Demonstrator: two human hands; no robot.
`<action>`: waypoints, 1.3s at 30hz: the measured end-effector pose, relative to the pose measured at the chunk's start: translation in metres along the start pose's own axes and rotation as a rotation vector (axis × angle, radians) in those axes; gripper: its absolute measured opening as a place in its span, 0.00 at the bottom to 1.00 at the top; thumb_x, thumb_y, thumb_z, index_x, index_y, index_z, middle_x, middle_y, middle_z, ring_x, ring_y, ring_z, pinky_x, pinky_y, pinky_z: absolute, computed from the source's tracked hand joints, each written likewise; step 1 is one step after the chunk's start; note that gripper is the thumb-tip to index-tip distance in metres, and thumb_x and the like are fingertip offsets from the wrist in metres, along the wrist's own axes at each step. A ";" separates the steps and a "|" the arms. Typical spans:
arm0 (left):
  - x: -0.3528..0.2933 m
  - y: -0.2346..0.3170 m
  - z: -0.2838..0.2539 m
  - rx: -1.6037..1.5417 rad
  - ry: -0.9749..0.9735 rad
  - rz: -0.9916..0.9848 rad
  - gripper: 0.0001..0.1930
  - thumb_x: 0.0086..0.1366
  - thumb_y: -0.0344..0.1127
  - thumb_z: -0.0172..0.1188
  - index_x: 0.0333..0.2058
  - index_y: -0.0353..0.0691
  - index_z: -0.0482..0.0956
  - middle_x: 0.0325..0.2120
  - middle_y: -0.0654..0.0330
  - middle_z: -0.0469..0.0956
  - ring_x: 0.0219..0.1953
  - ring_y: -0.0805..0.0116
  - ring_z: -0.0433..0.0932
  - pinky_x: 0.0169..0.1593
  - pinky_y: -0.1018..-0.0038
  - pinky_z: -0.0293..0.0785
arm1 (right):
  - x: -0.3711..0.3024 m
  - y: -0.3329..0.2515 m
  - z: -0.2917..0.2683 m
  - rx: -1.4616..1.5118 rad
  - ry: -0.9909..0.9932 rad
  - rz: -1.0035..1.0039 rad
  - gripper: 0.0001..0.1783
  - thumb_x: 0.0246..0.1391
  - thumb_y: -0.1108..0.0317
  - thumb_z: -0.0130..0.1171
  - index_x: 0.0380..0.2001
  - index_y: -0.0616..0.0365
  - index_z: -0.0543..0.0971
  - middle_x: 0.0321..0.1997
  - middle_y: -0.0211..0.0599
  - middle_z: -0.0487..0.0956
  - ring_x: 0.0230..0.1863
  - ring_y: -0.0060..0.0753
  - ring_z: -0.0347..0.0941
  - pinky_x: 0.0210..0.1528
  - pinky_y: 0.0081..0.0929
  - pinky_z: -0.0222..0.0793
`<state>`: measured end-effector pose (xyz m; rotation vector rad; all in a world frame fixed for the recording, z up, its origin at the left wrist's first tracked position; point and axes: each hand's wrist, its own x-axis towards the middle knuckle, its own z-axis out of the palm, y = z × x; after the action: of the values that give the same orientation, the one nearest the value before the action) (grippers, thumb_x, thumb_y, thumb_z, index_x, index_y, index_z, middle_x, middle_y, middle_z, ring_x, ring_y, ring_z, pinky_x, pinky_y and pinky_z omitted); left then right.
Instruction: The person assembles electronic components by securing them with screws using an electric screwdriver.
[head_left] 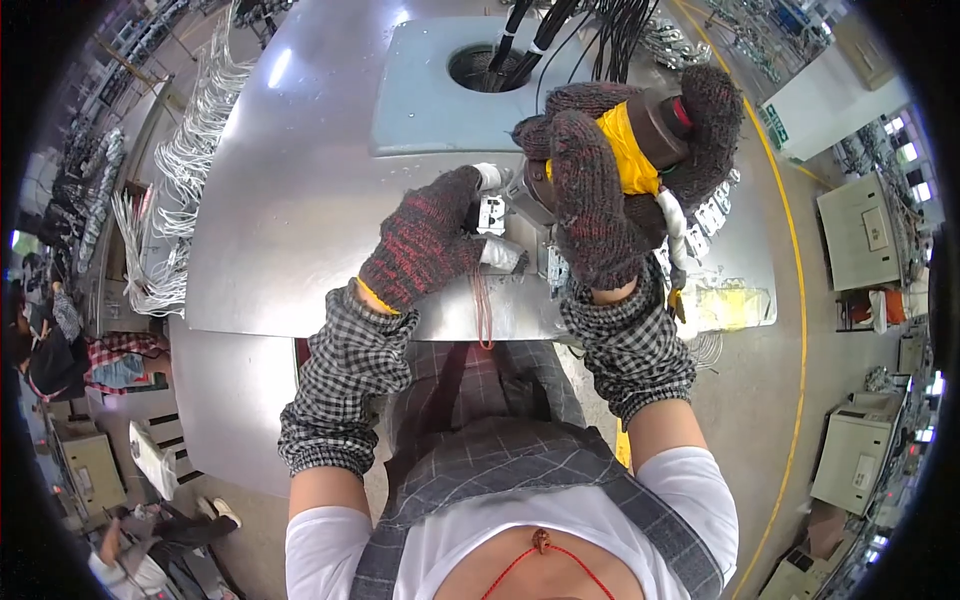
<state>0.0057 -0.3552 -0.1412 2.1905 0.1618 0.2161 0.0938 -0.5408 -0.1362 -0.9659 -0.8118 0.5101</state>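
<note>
My left hand [430,235], in a dark knit glove flecked with red, pinches a small silver metal part [492,215] on the metal table. White tape wraps its thumb and forefinger. Thin reddish-brown strands [483,310] hang below the part over the table's near edge. My right hand [600,190], gloved in the same knit, grips a dark power tool [628,148] wound with yellow tape. The tool's metal head [532,195] points left, close beside the part; whether they touch I cannot tell. Dark knit material [712,135] also covers the tool's far right end.
Several silver metal parts [708,215] lie right of the tool. A white-wrapped cord [674,230] runs down from it. Behind is a grey-blue panel [420,100] with a round hole [490,70]; black cables [545,35] hang over it. Bundled white wires [190,170] hang left.
</note>
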 end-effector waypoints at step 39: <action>-0.011 -0.051 -0.007 -0.234 -0.012 -0.031 0.41 0.48 0.47 0.78 0.55 0.32 0.68 0.47 0.54 0.79 0.49 0.63 0.78 0.52 0.67 0.73 | 0.050 -0.011 0.050 -0.573 0.367 -0.728 0.19 0.48 0.69 0.67 0.44 0.60 0.75 0.53 0.43 0.77 0.48 0.34 0.78 0.46 0.27 0.75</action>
<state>-0.0089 -0.3224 -0.1797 1.9548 0.1558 0.1945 0.0842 -0.4855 -0.0919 -1.1459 -0.9180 -0.5464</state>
